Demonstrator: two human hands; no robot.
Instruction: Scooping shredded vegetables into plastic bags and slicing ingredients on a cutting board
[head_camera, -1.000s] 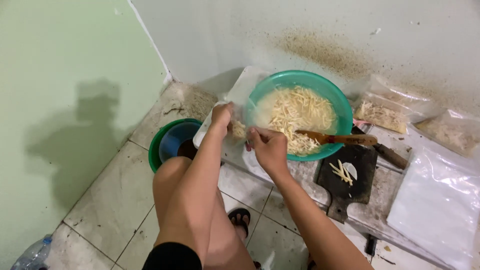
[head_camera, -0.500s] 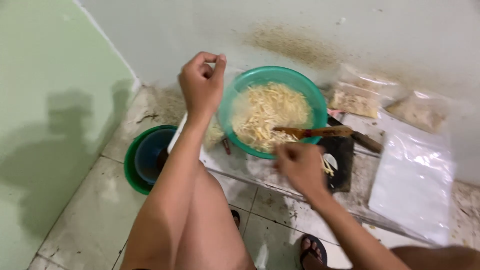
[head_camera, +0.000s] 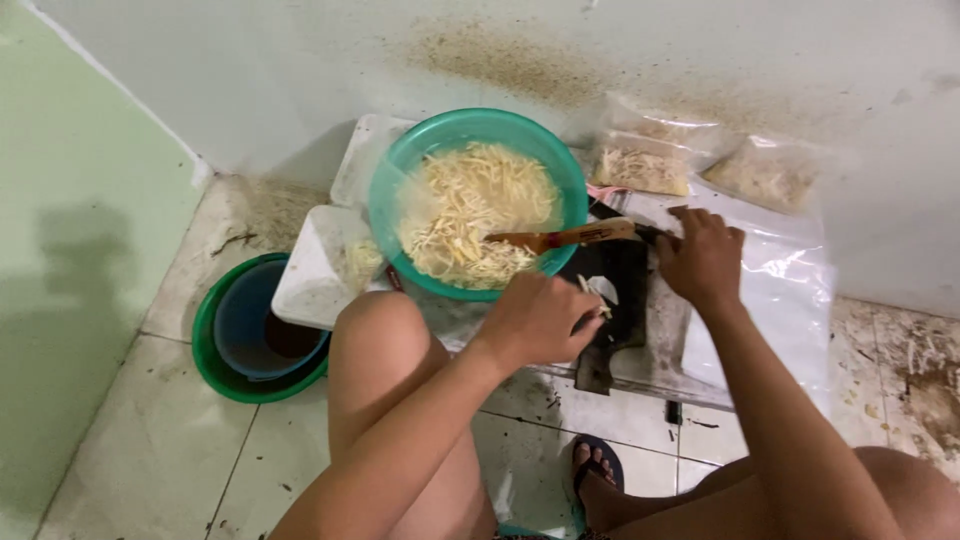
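Resting curled on the dark cutting board (head_camera: 620, 290) — left hand (head_camera: 540, 318); right hand (head_camera: 700, 258) grips the knife's blade end.

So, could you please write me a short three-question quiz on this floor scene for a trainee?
1. True or false: the wooden-handled knife rests across the rim of the green bowl.
2. Which hand is on the dark cutting board, at the pale slices?
A. left hand
B. right hand
C. neither
3. Fill in: the bowl holds pale shredded ____.

Key:
1. True; its handle lies over the rim on the board's side.
2. A; the right hand is at the board's far edge, by the knife's blade end.
3. Strips, of food; what kind cannot be told.
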